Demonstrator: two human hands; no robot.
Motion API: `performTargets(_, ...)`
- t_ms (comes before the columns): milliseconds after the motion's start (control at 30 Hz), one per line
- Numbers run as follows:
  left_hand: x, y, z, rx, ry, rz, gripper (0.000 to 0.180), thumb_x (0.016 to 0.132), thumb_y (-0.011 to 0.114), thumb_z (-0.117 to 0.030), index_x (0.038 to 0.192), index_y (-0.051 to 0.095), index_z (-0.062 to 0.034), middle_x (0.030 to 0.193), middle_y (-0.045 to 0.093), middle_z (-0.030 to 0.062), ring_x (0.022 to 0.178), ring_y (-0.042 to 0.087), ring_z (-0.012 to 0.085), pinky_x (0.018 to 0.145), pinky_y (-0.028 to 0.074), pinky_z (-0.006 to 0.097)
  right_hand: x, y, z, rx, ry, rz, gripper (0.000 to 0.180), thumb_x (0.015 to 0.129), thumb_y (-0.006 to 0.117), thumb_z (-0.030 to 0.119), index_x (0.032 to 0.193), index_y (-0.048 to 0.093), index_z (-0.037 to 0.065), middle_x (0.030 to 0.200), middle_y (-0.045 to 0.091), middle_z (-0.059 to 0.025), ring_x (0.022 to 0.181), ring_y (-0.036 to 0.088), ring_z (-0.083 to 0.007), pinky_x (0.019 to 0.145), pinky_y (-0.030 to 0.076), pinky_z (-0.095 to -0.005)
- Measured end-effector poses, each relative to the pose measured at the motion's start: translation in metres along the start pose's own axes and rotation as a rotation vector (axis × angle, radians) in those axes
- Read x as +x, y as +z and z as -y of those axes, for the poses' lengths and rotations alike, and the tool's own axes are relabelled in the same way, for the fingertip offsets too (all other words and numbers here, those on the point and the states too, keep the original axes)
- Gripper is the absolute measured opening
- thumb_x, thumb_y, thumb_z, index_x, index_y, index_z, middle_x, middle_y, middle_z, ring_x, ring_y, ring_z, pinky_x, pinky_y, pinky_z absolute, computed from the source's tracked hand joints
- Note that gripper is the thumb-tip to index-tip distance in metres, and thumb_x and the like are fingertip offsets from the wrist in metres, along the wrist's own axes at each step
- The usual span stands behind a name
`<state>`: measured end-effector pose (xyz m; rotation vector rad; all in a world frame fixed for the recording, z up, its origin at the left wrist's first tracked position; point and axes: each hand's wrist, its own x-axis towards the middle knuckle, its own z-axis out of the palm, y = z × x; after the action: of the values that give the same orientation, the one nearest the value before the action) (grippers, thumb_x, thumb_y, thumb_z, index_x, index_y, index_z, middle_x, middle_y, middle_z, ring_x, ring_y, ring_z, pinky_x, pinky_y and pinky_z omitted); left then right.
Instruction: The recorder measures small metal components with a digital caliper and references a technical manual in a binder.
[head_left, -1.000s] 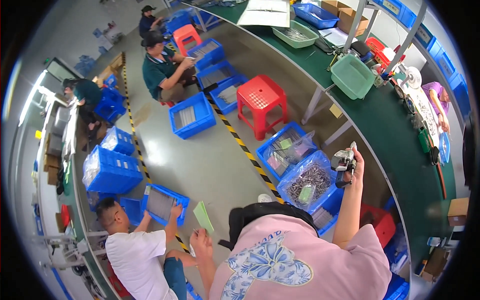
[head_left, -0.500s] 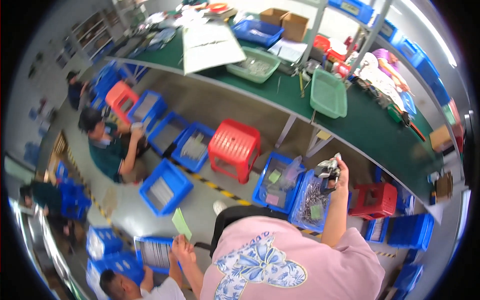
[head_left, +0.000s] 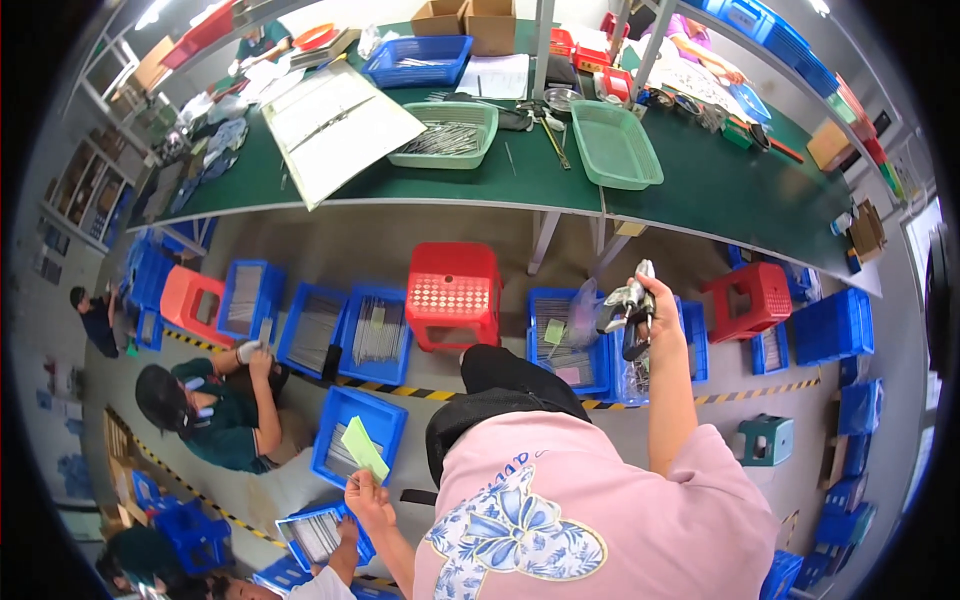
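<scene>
My left hand (head_left: 372, 504), at the lower left, is closed on a light green paper slip (head_left: 364, 449) that sticks up from the fingers. A blue bin of thin metal rods (head_left: 337, 455) lies below and beyond the slip. My right hand (head_left: 660, 312) is raised on the right, its fingers closed round a silver-and-black metal hand tool (head_left: 628, 316). The exact kind of tool cannot be made out. Beneath it are blue floor bins, one with rods, green and pink slips and a clear plastic bag (head_left: 583, 312).
Ahead stands a long green-topped workbench (head_left: 520, 185) with a light green tray (head_left: 617, 145), a basket of metal parts (head_left: 444, 140) and an open folder (head_left: 335, 125). A red stool (head_left: 455, 290) stands before it. Co-workers (head_left: 215, 410) sit at the left; another reaches into a bin below.
The view has turned, so the bench lies more level and the floor bins have shifted. Both my hands keep their hold on the green slip and the metal hand tool.
</scene>
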<state>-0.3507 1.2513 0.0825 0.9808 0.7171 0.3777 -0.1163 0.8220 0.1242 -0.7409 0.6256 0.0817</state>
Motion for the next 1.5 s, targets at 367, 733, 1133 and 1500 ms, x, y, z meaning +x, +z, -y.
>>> performTargets(367,0.111,0.138,-0.014,0.244,-0.085,0.198,0.010,0.074,0.058,-0.009,0.070,0.050,-0.0065,0.051,0.039,-0.0046,0.036,0.027,0.0012,0.032,0.017,0.016,0.198,0.120,0.016,-0.794,-0.214,-0.022,0.019,0.059,0.064,0.017,0.064,0.055,0.002,0.060,0.054,-0.0062,0.051,0.051,-0.0165,0.047,0.039,-0.0294)
performTargets(733,0.200,0.353,0.003,0.733,-0.196,0.385,0.004,0.067,0.061,0.000,0.068,0.057,0.0005,0.058,0.049,-0.0041,0.051,0.039,0.0013,0.046,0.030,0.015,0.376,0.224,0.008,-1.833,-0.107,-0.252,0.027,0.061,0.056,0.020,0.081,0.060,0.004,0.086,0.059,-0.0132,0.081,0.057,-0.0275,0.067,0.045,-0.0354)
performTargets(1133,0.251,0.400,-0.004,0.710,-0.231,0.489,0.007,0.067,0.063,-0.002,0.068,0.056,0.0005,0.060,0.050,-0.0035,0.053,0.041,0.0022,0.048,0.031,0.016,0.376,0.223,0.004,-1.921,-0.421,-0.280,0.039,0.066,0.059,0.028,0.090,0.045,0.000,0.084,0.053,-0.0145,0.072,0.057,-0.0278,0.059,0.046,-0.0381)
performTargets(1500,0.259,0.399,-0.009,0.726,-0.186,0.427,0.008,0.067,0.062,-0.006,0.067,0.054,-0.0028,0.052,0.045,-0.0036,0.041,0.035,0.0028,0.037,0.024,0.017,0.415,0.233,-0.053,-1.850,-0.642,-0.392,0.028,0.067,0.058,0.023,0.083,0.044,0.004,0.082,0.047,-0.0102,0.080,0.050,-0.0237,0.059,0.046,-0.0345)
